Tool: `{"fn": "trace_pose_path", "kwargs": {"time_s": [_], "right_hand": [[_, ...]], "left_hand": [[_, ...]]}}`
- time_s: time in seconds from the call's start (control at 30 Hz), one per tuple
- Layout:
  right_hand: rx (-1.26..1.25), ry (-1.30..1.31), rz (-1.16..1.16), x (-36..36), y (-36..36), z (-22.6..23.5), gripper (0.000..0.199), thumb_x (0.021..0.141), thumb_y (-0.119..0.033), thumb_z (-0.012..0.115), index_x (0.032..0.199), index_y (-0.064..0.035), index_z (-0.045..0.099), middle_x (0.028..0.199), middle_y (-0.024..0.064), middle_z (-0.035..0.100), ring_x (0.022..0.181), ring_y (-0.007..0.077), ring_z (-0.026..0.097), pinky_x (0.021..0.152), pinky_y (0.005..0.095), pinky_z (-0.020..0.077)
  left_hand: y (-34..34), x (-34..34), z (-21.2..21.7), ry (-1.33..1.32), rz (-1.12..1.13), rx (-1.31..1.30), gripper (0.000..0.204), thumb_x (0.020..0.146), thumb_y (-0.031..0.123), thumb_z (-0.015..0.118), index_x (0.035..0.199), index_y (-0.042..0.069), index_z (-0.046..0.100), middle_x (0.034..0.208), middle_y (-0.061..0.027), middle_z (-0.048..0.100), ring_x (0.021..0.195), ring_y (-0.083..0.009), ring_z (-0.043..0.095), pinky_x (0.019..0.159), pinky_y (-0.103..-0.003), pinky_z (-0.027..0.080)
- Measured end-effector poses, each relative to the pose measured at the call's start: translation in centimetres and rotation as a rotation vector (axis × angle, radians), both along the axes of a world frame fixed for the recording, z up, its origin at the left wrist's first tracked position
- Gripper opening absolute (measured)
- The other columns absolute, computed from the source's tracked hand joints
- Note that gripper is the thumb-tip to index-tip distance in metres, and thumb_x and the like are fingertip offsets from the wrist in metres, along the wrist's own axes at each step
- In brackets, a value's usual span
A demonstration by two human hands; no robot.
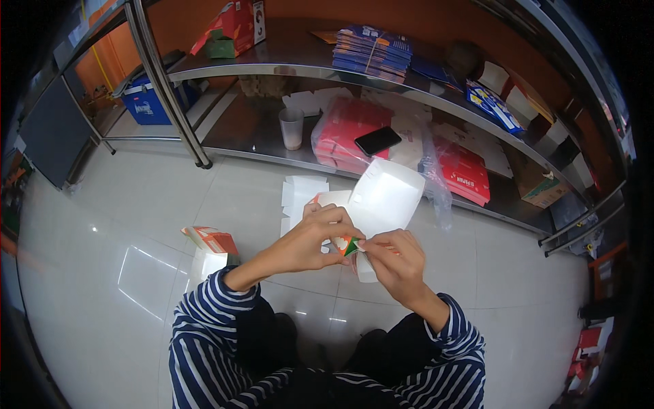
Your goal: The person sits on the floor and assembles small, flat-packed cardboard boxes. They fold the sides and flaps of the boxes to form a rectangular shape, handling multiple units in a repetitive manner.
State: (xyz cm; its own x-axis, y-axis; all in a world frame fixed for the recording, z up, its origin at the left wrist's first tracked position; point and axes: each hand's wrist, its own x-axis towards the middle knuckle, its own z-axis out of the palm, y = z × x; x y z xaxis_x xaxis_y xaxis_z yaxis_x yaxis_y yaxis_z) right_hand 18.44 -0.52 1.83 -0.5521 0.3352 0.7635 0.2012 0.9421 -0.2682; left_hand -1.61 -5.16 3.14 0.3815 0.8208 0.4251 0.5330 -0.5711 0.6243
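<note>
Between my two hands is a folding cardboard food box, its white inner side and raised lid panel facing up. My left hand grips the box's left side, thumb and fingers curled around a corner printed orange and green. At that same corner, my right hand pinches the card between thumb and fingertips. Much of the box's body is hidden behind my fingers. Beyond my left hand a flat white card piece lies on the floor. Another box, orange and white, stands on the floor beside my left forearm.
A metal shelf rack stands ahead. Its lower shelf holds red flat cartons in plastic, a phone and a plastic cup. Tied blue cartons lie above. A blue cooler bag sits at far left.
</note>
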Motion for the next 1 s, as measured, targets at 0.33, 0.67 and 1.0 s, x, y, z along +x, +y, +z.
{"fn": "trace_pose_path", "kwargs": {"time_s": [0.33, 0.67, 1.0], "right_hand": [[-1.050, -0.036, 0.144, 0.0, 1.9, -0.9, 0.020, 0.069, 0.000, 0.073, 0.082, -0.0010, 0.058, 0.079, 0.0048, 0.063, 0.065, 0.0061, 0.055, 0.057, 0.0206, 0.0419], [-1.154, 0.355, 0.142, -1.2, 0.8, -2.1, 0.014, 0.074, -0.004, 0.070, 0.084, 0.0012, 0.063, 0.080, 0.0060, 0.064, 0.073, 0.0124, 0.062, 0.067, 0.0236, 0.0494], [-0.931, 0.215, 0.144, -1.1, 0.7, -2.5, 0.014, 0.082, -0.008, 0.063, 0.092, 0.0013, 0.064, 0.087, 0.0081, 0.065, 0.076, 0.0139, 0.063, 0.069, 0.0245, 0.0507]], "left_hand": [[0.2, 0.5, -1.1, 0.231, -0.048, 0.067, 0.048, 0.067, 0.009, 0.073, 0.111, 0.010, 0.054, 0.102, -0.0029, 0.053, 0.099, -0.0197, 0.049, 0.094, -0.038, 0.027], [1.6, 2.9, -3.7, -0.729, 0.147, -0.360, 0.040, 0.091, 0.021, 0.052, 0.123, -0.001, 0.045, 0.112, -0.0137, 0.055, 0.094, -0.0173, 0.056, 0.080, -0.028, 0.046], [2.9, 2.2, -4.7, -0.760, 0.379, -0.303, 0.021, 0.088, 0.014, 0.056, 0.099, -0.004, 0.060, 0.087, -0.0062, 0.064, 0.078, -0.0082, 0.058, 0.071, -0.021, 0.045]]}}
